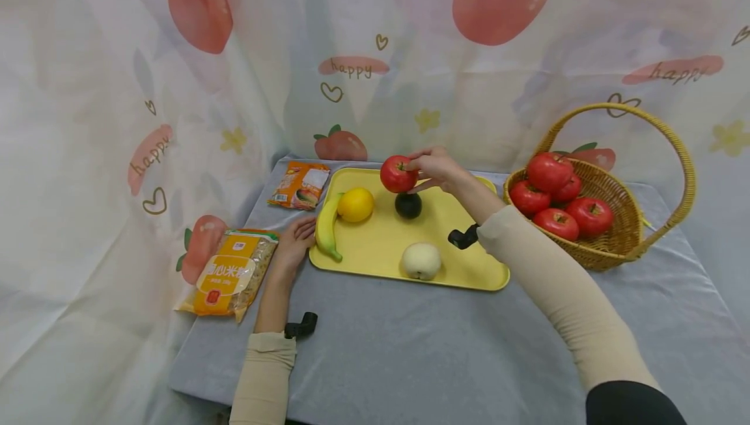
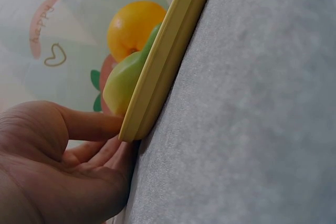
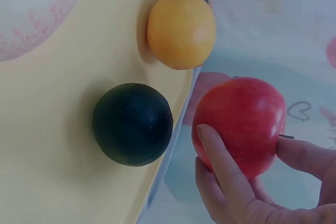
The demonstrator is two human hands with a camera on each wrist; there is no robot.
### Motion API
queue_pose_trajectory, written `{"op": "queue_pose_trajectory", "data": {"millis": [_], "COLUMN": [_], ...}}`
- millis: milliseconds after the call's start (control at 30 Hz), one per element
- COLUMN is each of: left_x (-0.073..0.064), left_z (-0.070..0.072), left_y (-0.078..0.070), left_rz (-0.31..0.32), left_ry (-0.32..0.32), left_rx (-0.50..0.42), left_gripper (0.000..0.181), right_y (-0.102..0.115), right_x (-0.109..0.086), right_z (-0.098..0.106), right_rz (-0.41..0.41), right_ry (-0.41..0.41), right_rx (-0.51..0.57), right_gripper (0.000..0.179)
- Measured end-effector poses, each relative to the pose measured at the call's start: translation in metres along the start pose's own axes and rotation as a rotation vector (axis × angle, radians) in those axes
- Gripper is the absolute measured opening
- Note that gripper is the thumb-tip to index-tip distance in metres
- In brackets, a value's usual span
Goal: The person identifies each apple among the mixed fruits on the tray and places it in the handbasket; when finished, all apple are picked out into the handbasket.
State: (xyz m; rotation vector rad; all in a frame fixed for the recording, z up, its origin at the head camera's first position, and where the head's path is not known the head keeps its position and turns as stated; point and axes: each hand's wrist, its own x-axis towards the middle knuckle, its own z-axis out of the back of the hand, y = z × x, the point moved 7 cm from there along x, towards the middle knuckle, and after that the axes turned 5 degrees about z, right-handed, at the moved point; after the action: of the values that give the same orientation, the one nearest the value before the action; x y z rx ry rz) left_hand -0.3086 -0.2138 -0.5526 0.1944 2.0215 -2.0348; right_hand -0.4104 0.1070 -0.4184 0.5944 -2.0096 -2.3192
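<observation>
My right hand (image 1: 441,168) holds a red apple (image 1: 398,174) above the back of a yellow tray (image 1: 369,252); the right wrist view shows fingers and thumb around the apple (image 3: 239,124). Just below it on the tray sits a dark round fruit (image 1: 408,205). An orange-yellow round fruit (image 1: 355,205) and a banana (image 1: 327,228) lie at the tray's left, and a pale round fruit (image 1: 421,261) near its front edge. My left hand (image 1: 295,241) grips the tray's left edge, thumb against the rim (image 2: 144,103) in the left wrist view.
A wicker basket (image 1: 635,230) with a tall handle stands right of the tray, holding several red apples (image 1: 556,223). To the left lie an orange packet (image 1: 300,185) and a larger yellow bag (image 1: 230,273). A printed curtain (image 1: 404,86) hangs behind the grey-covered table (image 1: 404,347).
</observation>
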Motion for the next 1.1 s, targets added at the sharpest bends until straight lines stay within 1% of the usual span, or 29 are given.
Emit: {"op": "queue_pose_trajectory", "data": {"millis": [100,233,500,733,1100], "left_x": [0.001,0.000,0.001,-0.001,0.002], "left_z": [0.000,0.001,0.001,0.000,0.002], "left_y": [0.001,0.001,0.000,0.000,0.002], "left_rz": [0.003,0.005,-0.012,0.000,0.005], "left_ry": [0.007,0.011,0.026,0.019,0.013], "left_rx": [-0.003,-0.002,-0.003,-0.001,0.000], "left_gripper": [0.051,0.051,0.052,0.051,0.053], "right_y": [-0.002,-0.003,-0.004,-0.005,-0.007], "right_x": [-0.002,-0.006,-0.016,-0.025,-0.039], "right_z": [0.003,0.006,0.013,0.019,0.031], "right_rz": [-0.003,0.003,0.003,-0.001,-0.004], "right_ry": [-0.008,0.003,0.015,0.010,0.027], "right_rx": [0.014,0.031,-0.018,-0.020,-0.009], "right_gripper": [0.048,0.049,0.049,0.052,0.055]}}
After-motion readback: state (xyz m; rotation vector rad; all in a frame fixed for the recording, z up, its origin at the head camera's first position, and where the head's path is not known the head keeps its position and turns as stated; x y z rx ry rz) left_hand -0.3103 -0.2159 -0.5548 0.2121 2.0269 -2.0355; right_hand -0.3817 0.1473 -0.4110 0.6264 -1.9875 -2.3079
